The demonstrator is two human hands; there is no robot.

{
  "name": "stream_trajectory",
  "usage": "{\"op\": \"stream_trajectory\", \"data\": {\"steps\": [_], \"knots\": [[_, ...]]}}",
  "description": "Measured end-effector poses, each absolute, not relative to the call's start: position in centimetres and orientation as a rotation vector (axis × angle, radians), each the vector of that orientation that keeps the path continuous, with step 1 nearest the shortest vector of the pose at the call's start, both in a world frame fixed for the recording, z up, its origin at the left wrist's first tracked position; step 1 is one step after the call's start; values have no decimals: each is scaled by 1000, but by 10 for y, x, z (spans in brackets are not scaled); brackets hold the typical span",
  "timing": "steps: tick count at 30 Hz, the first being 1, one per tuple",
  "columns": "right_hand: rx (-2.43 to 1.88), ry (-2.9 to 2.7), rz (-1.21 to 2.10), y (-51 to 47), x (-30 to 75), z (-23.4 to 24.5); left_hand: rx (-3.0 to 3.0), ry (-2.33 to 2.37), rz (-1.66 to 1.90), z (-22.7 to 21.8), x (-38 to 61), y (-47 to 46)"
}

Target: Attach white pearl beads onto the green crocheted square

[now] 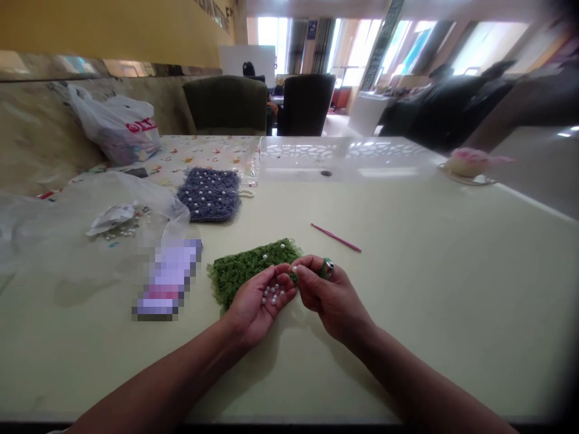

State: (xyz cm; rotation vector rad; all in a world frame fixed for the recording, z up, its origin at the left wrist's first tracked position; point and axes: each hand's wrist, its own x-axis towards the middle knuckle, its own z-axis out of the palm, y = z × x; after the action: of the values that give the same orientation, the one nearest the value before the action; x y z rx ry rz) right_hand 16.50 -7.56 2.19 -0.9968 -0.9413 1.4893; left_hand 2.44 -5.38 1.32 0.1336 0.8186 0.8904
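Observation:
My left hand [260, 304] lies palm up on the table, cupped, with several small white pearl beads [272, 293] in the palm. My right hand [326, 295] is beside it, thumb and forefinger pinched on one bead at the edge of a green crocheted piece [246, 268]. A green ring-like item [326, 267] sits on a right finger. Two pearls are fixed on the green piece.
A pink crochet hook [335, 237] lies right of the green piece. A purple crocheted piece with pearls [209, 194] lies further back. Clear plastic bags with loose pearls [118, 224] are at left, a white bag [118, 128] behind. A pink flower [470, 160] sits at far right. People sit in the background.

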Motion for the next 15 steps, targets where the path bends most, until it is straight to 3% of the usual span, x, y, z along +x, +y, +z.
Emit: {"op": "stream_trajectory", "data": {"steps": [7, 15], "knots": [[-872, -692, 1730, -73, 170, 16, 421, 788, 825, 15, 20, -54], [-855, -674, 1801, -73, 170, 9, 1379, 1022, 1051, 18, 19, -58]]}}
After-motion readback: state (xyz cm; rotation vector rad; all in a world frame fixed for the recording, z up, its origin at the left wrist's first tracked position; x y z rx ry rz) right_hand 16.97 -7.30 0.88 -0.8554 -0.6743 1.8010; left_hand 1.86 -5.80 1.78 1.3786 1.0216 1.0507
